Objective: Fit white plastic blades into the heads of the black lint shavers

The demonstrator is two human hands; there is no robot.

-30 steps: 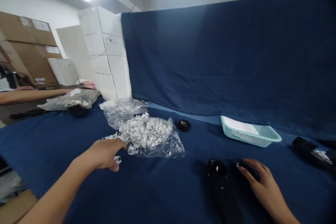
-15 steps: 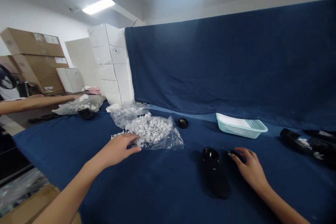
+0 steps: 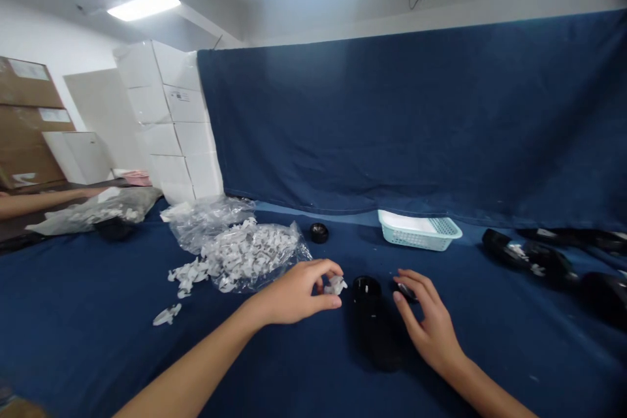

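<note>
Firstly, the left hand: thumb and fingertips closed in a narrow pinch on a small white plastic piece, which shows at the hand's right edge. Next, the right hand: fingers spread and loosely curved, their tips at a small shiny black ring; whether it is held cannot be told. Between the hands, a long black bottle lies with its round end pointing away, leaving a narrow gap on each side.

Left of the hands, a clear plastic bag full of white pieces, its near edge just beyond the left hand; a second clear bag touches it from behind. Loose white pieces lie off the first bag's left edge on the blue cloth tabletop, which runs on past both forearms to the bottom of the view.

Farther back, a black round cap and a pale teal plastic basket, the basket against the hem of the hanging blue cloth. At the right, black bottles lie near the table's far edge. At the far left, a co-worker's forearm reaches beyond a grey plastic bag; stacked white cartons stand behind.
</note>
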